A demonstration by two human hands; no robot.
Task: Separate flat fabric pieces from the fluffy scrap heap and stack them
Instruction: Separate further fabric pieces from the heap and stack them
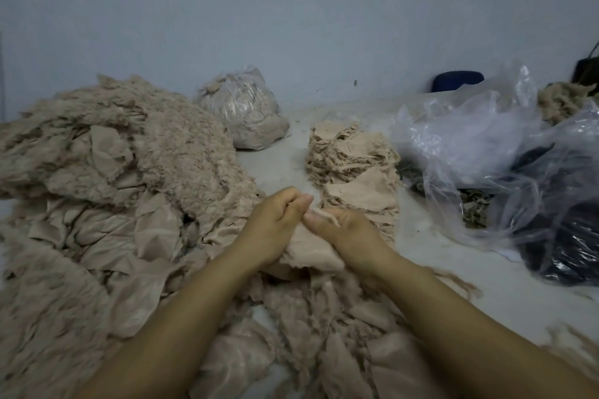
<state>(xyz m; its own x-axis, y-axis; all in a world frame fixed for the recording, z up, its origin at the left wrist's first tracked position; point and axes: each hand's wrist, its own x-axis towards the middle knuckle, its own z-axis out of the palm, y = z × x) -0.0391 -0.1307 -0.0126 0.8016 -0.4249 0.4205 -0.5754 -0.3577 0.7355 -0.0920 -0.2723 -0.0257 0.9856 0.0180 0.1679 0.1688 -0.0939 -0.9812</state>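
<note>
Fabric piece point(311, 249) between both hands' grip.

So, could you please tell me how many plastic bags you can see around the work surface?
3 that I can make out: a tied clear bag of scraps by the wall, a crumpled clear bag right of the stack, and a dark-filled bag at far right. More may be hidden.

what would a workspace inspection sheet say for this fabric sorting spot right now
surface: pale floor, dusty with lint
job's things: fluffy scrap heap at left; stack of flat pieces beyond the hands; beige piece between both hands
clutter: tied clear bag of scraps; loose clear plastic bags, one over dark material
grippers: left hand and right hand both pinch the beige piece
cables: dark cord, far right
surroundings: pale wall; blue object
</note>
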